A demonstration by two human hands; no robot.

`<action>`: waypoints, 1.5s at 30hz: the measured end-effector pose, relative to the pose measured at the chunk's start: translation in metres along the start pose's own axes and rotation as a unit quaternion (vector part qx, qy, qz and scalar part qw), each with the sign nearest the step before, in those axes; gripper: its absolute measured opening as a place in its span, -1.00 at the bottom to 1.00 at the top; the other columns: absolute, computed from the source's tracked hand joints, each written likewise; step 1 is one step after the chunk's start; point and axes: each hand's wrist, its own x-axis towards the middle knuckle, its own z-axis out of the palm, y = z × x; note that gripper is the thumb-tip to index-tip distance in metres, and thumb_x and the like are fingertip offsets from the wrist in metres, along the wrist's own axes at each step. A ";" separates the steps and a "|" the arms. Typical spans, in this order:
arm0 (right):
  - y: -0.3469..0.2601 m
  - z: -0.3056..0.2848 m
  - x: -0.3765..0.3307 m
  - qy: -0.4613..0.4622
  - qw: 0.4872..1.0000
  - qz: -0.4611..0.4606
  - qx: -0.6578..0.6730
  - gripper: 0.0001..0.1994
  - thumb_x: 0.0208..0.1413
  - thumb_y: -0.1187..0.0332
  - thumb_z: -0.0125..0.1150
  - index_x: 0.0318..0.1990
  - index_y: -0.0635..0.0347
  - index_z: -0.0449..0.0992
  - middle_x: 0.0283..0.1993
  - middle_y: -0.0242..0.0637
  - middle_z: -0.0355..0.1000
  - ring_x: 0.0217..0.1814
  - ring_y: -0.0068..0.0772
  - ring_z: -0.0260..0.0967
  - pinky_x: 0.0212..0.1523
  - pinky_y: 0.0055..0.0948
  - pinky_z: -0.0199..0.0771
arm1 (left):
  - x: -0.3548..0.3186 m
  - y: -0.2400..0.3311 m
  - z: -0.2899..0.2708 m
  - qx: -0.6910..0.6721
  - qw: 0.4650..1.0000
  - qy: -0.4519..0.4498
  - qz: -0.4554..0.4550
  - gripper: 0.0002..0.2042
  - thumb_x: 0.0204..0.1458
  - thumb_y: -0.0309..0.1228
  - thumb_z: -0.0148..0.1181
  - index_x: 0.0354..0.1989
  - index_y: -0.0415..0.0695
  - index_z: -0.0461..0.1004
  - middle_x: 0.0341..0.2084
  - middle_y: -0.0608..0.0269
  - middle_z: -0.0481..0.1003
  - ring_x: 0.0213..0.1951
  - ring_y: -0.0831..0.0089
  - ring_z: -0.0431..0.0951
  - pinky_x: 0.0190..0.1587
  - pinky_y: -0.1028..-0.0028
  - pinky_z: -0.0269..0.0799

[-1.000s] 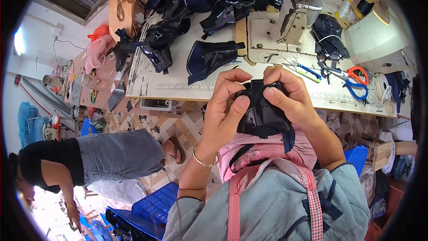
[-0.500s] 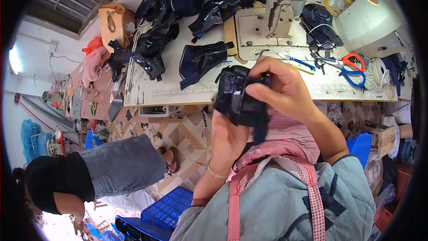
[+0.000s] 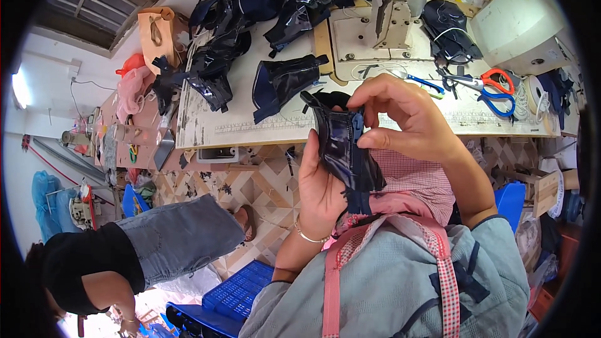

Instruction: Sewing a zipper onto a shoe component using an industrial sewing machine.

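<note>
A dark, glossy boot upper [image 3: 338, 150] is held between my two hands in front of the table's near edge. My left hand [image 3: 318, 188] cradles it from the left and below, palm against its side. With thumb and fingers, my right hand [image 3: 410, 119] pinches the upper's right edge near the top opening. Another boot upper [image 3: 293, 80] of the same kind lies on the white table [image 3: 244, 131] beyond my hands. A heap of similar uppers [image 3: 250, 3] is piled at the back left of the table.
A sewing machine [image 3: 400, 15] stands at the back. Right of it lie a tied dark bundle [image 3: 447, 31], scissors with red and blue handles [image 3: 499, 92] and a small blue-green tool [image 3: 427, 85]. A co-worker [image 3: 94, 272] is at the left, near a blue crate [image 3: 241, 291].
The upper has been turned in my hands, so its long glossy side now shows. My right thumb and fingers have shifted along its edge. The co-worker has moved slightly.
</note>
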 end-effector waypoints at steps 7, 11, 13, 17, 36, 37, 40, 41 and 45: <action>-0.002 0.013 0.002 0.050 0.998 -0.023 0.038 -0.58 -0.14 0.50 0.36 -0.08 0.29 0.37 -0.25 -0.41 0.33 -0.36 -0.63 0.23 -0.34 -0.63 0.28 | -0.005 0.001 -0.003 -0.025 1.000 0.003 -0.017 -0.58 0.19 -0.19 -0.10 0.14 -0.17 0.24 0.04 0.01 0.35 0.08 0.17 0.37 0.16 0.13 0.25; -0.002 0.012 0.001 0.058 0.998 -0.033 0.022 -0.62 -0.11 0.44 0.34 -0.11 0.29 0.39 -0.28 -0.39 0.36 -0.37 -0.59 0.23 -0.34 -0.61 0.26 | -0.006 -0.006 0.001 0.050 0.998 -0.019 0.015 -0.54 0.21 -0.16 -0.14 0.19 -0.18 0.16 0.11 0.03 0.27 0.14 0.21 0.30 0.20 0.15 0.20; -0.002 0.006 0.002 0.045 0.995 -0.045 -0.074 -0.68 -0.07 0.42 0.31 -0.13 0.28 0.41 -0.18 -0.31 0.34 -0.30 -0.55 0.22 -0.25 -0.58 0.25 | -0.009 -0.009 0.001 0.103 0.993 -0.006 0.054 -0.52 0.21 -0.14 -0.15 0.21 -0.18 0.12 0.14 0.04 0.24 0.16 0.23 0.27 0.22 0.17 0.18; 0.004 0.005 0.007 0.066 0.989 -0.063 -0.119 -0.79 -0.01 0.33 0.26 -0.25 0.24 0.47 -0.33 -0.36 0.40 -0.31 -0.49 0.26 -0.23 -0.54 0.22 | -0.010 -0.014 -0.001 0.164 0.983 -0.025 0.076 -0.48 0.21 -0.09 -0.18 0.23 -0.18 0.07 0.17 0.06 0.20 0.19 0.26 0.23 0.25 0.22 0.14; 0.022 0.005 0.001 0.037 0.968 0.084 0.233 -0.13 -0.05 -0.21 0.14 0.24 0.31 0.06 0.15 -0.09 0.24 0.12 -0.36 0.25 0.13 -0.37 0.24 | -0.004 -0.024 -0.016 0.422 0.887 -0.053 0.178 -0.47 0.17 -0.16 -0.09 0.25 -0.12 0.03 0.21 0.16 0.15 0.22 0.27 0.17 0.25 0.20 0.11; 0.025 0.005 0.001 -0.006 0.944 0.097 0.317 0.13 -0.37 -0.27 0.36 0.27 0.33 -0.01 0.20 0.00 0.19 0.23 -0.26 0.18 0.18 -0.31 0.18 | -0.005 -0.024 -0.018 0.417 0.892 -0.062 0.159 -0.47 0.17 -0.15 -0.09 0.26 -0.09 0.03 0.21 0.17 0.15 0.23 0.26 0.16 0.25 0.19 0.11; 0.033 -0.002 0.002 -0.081 0.954 0.078 0.279 0.20 -0.52 -0.18 0.50 0.26 0.36 0.01 0.16 0.01 0.23 0.18 -0.25 0.23 0.18 -0.31 0.19 | -0.008 -0.026 -0.021 0.366 0.922 -0.046 0.115 -0.49 0.18 -0.13 -0.12 0.25 -0.06 0.05 0.21 0.17 0.15 0.24 0.25 0.15 0.27 0.14 0.07; 0.024 -0.002 0.004 -0.086 0.951 0.116 0.273 0.20 -0.60 -0.08 0.58 0.23 0.40 0.05 0.11 0.00 0.29 0.14 -0.24 0.27 0.17 -0.31 0.20 | -0.008 -0.026 -0.020 0.366 0.923 -0.046 0.113 -0.49 0.18 -0.13 -0.12 0.25 -0.06 0.05 0.21 0.17 0.15 0.24 0.25 0.15 0.27 0.14 0.07; 0.036 -0.008 0.009 -0.119 0.957 0.041 0.262 -0.01 -0.49 0.13 0.57 0.20 0.27 0.19 0.06 -0.20 0.32 0.11 -0.39 0.27 0.15 -0.46 0.21 | -0.005 -0.027 -0.017 0.246 0.967 -0.008 0.058 -0.53 0.20 -0.10 -0.20 0.24 -0.03 0.11 0.21 0.18 0.16 0.24 0.24 0.14 0.29 0.10 -0.02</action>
